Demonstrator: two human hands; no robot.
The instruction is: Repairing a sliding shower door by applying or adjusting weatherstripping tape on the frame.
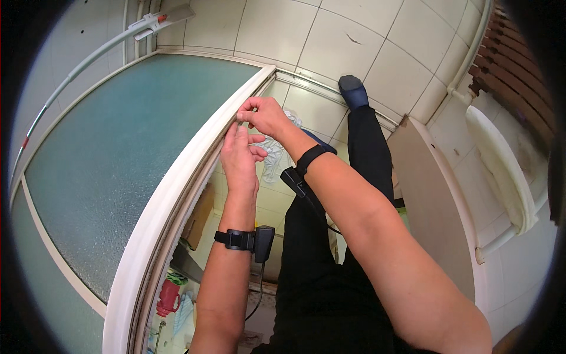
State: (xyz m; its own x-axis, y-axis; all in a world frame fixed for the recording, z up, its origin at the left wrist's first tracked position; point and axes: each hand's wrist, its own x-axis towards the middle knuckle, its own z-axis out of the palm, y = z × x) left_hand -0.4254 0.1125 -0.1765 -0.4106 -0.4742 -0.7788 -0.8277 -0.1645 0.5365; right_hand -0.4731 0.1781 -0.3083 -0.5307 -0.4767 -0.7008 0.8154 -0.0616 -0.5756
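Note:
A white door frame (177, 171) with a frosted glass panel (135, 147) runs diagonally on the left. Against its inner edge, my left hand (240, 156) has its fingers stretched out and partly spread, the fingertips up at the dark groove. Just beyond, my right hand (265, 115) is closed in a pinch at the same edge. Whatever lies between its thumb and forefinger, if anything, is too small or hidden to make out. The fingertips of both hands are almost touching. Below them on the floor is a crumpled whitish cloth or plastic (274, 156), partly covered by my right hand.
A metal floor track (318, 88) crosses the tiles (336, 35) ahead, with my socked foot (352, 91) beside it. A mop (71, 76) leans at the left. On the right are a beige panel (433, 194), a white towel (501, 165) and a brown radiator (516, 65). A red jug (168, 298) stands at lower left.

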